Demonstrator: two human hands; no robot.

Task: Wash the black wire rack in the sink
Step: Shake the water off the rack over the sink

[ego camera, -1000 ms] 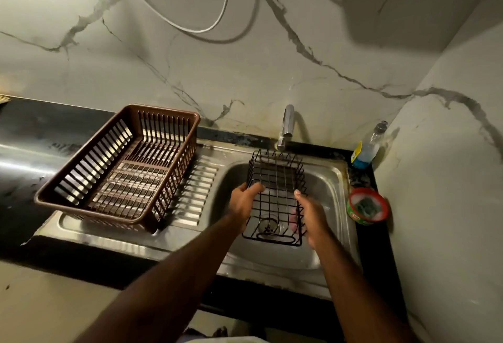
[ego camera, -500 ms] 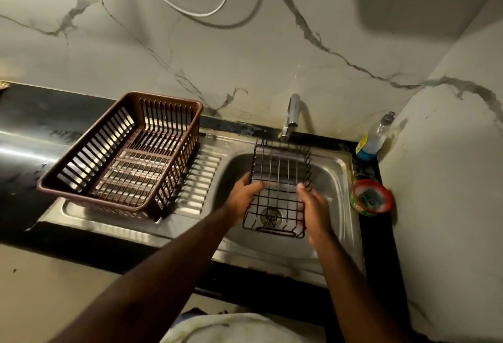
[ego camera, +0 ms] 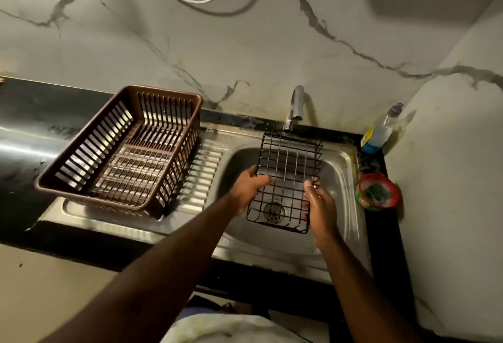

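The black wire rack (ego camera: 288, 168) is held over the steel sink (ego camera: 341, 176), its far end just under the tap (ego camera: 295, 105). My left hand (ego camera: 249, 189) grips the rack's left edge, thumb laid over the wires. On the opposite side my right hand (ego camera: 321, 203) grips the right edge and looks wet. The drain (ego camera: 273, 210) shows through the rack's grid. I cannot make out water flowing from the tap.
A brown plastic dish basket (ego camera: 119, 149) sits on the ribbed drainboard (ego camera: 204, 171) to the left. At the right, on the black counter, stand a clear soap bottle (ego camera: 379, 130) and a round red-rimmed tub with a scrubber (ego camera: 377, 193). Marble walls close the back and right.
Both hands have tilted the rack and pushed its far end back toward the tap. The camera has moved closer.
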